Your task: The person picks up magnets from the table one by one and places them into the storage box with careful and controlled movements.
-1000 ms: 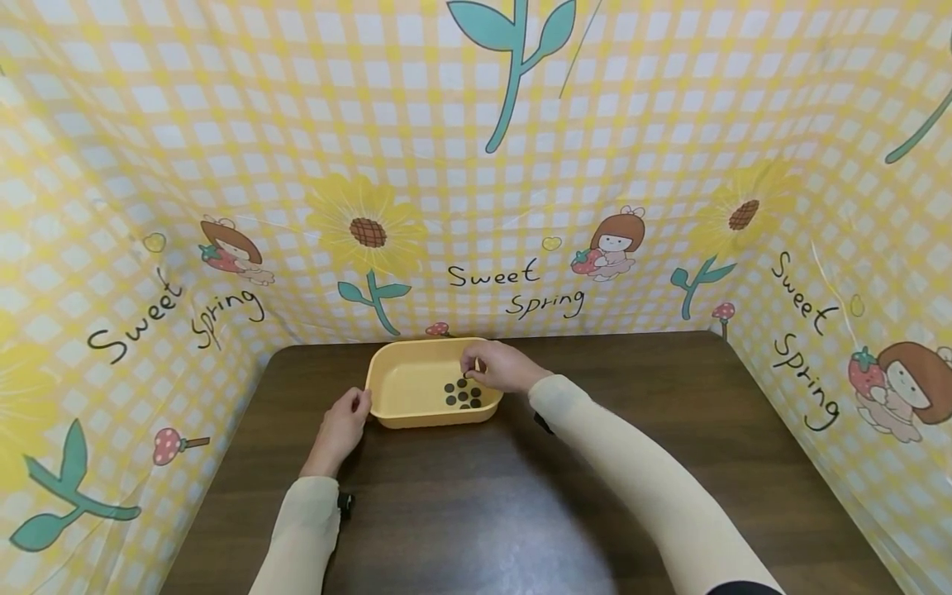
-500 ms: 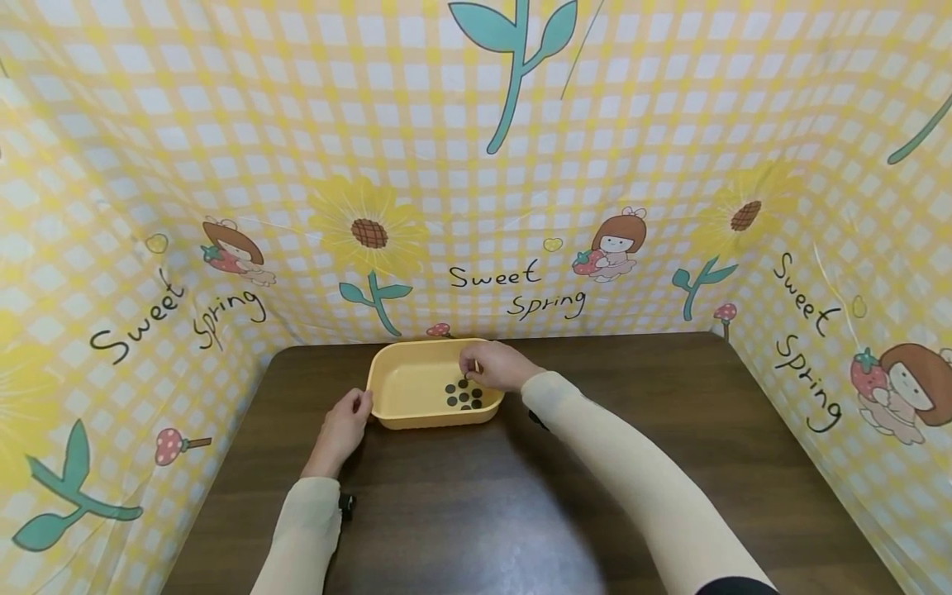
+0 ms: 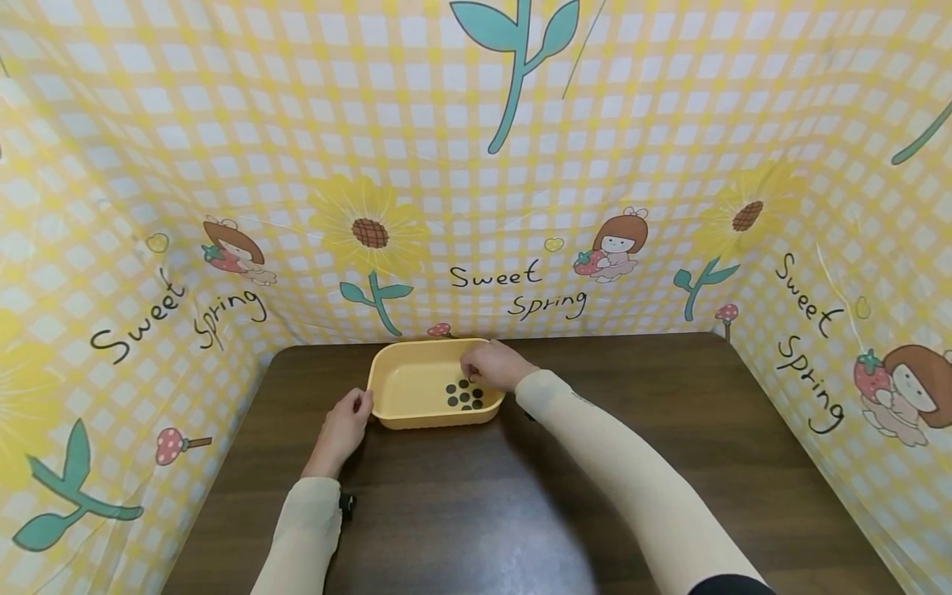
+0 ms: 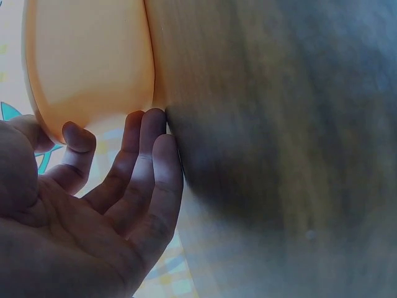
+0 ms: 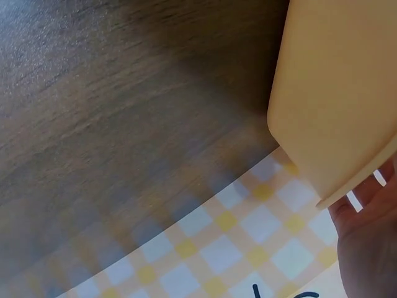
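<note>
A yellow plastic tray [image 3: 405, 388] with raised sides sits at the back of the dark wooden table. At its left end my left hand [image 3: 345, 426] grips the rim with thumb and index finger. The left wrist view shows the other fingers of that hand against the tray's outer wall. Several dark round discs [image 3: 464, 397] lie flat in the right part of the tray. My right hand [image 3: 497, 364] reaches over the right rim, its curled fingers pinching a dark disc down among the others. In the right wrist view the tray's wall hides those fingertips.
The wooden table [image 3: 476, 504] extends in front of the tray and to both sides. A yellow checked cloth [image 3: 654, 124] printed with flowers and lettering hangs around the back and sides, close behind the tray.
My right hand has shifted slightly and its fingers have turned downward, covering more of the pinched disc. The left hand and the tray keep their place.
</note>
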{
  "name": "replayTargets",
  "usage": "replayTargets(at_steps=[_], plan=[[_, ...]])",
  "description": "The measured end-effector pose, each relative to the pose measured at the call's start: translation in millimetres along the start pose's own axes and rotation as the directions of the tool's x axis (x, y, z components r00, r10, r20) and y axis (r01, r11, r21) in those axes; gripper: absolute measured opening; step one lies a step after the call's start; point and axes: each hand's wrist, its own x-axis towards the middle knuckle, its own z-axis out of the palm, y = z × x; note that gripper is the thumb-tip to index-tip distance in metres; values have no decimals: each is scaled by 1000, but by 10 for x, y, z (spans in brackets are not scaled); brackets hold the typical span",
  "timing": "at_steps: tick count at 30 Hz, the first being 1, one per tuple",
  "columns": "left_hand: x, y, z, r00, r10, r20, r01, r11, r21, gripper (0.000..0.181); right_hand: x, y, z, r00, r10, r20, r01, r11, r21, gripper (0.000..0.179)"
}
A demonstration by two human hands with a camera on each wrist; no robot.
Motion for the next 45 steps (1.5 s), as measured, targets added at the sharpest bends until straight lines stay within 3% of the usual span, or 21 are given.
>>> replayTargets(at_steps=[7,14,28,45], plan=[[0,3,0,1000,2,-1,-2,1000,2,41,18,-30,3,1000,12,24,-10,999,-50,16],[-2,8,0,1000,2,0,-2,1000,1,40,19,-51,4,999,32,37,-31,999,-35,19],[1,-3,2,1000,9,-8,-8,1000,6,40,30,-65,19,1000,25,0,-25,997,-72,17],[-6,1,6,1000,1,2,-1,1000,5,41,50,17,35,1000,1,-17,-1,1000,8,15]])
